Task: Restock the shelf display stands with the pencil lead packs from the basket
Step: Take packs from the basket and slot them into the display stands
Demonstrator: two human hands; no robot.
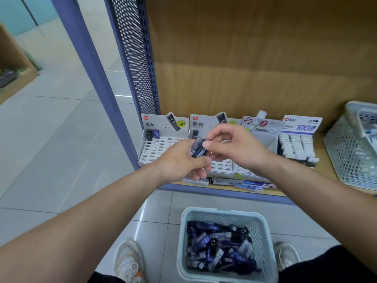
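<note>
While the wooden shelf (320, 144) spans the upper right, we read "HB 0.7" on its white display stands (161, 148); the basket (224, 213) at bottom centre holds dark lead packs (216, 246). Mid-frame, our left hand (179, 160) grips one pack (199, 149), our right hand (240, 148) pinching it with curled fingers.

- We see bright, even indoor light with faint shadows; white glare streaks lie on the floor tiles (61, 123).
- We find the shelf post (95, 78) bowed by wide-angle distortion.
- We see the held pencil lead pack (199, 149) and the basket (224, 213) contents softly blurred.
</note>
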